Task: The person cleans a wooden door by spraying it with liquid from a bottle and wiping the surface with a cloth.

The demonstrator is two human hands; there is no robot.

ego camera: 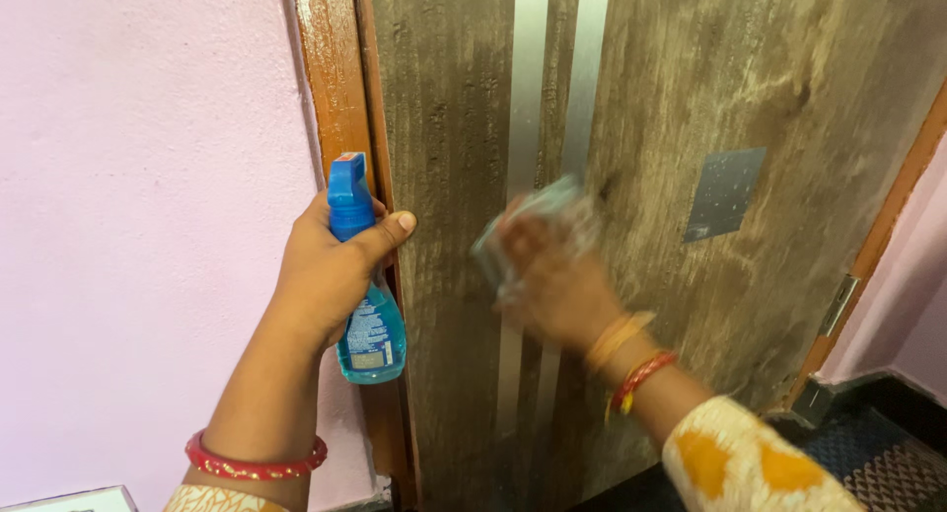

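A pale, crumpled cloth (pixel 541 216) (blurred) lay pressed against the grey-brown wooden door (pixel 750 88), over its two vertical metal strips (pixel 525 78), pinched in the right hand (pixel 552 280). Near the door's left edge, by the orange frame (pixel 330 78) and pink wall (pixel 138 206), the left hand (pixel 330 270) was wrapped tightly around a blue plastic spray bottle (pixel 367 325).

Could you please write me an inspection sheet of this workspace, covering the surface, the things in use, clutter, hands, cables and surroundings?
Surface: brown wood-grain door, upright, with two vertical metal strips and a grey square plate.
Things in use: blue spray bottle of blue liquid, held upright beside the door frame; pale cloth against the door, blurred.
Clutter: nothing seen.
Hands: left hand wrapped around the spray bottle's neck; right hand presses the cloth on the door, blurred.
Cables: nothing seen.
Surroundings: pink wall at left, orange-brown door frame, hinge at right, dark patterned floor below.
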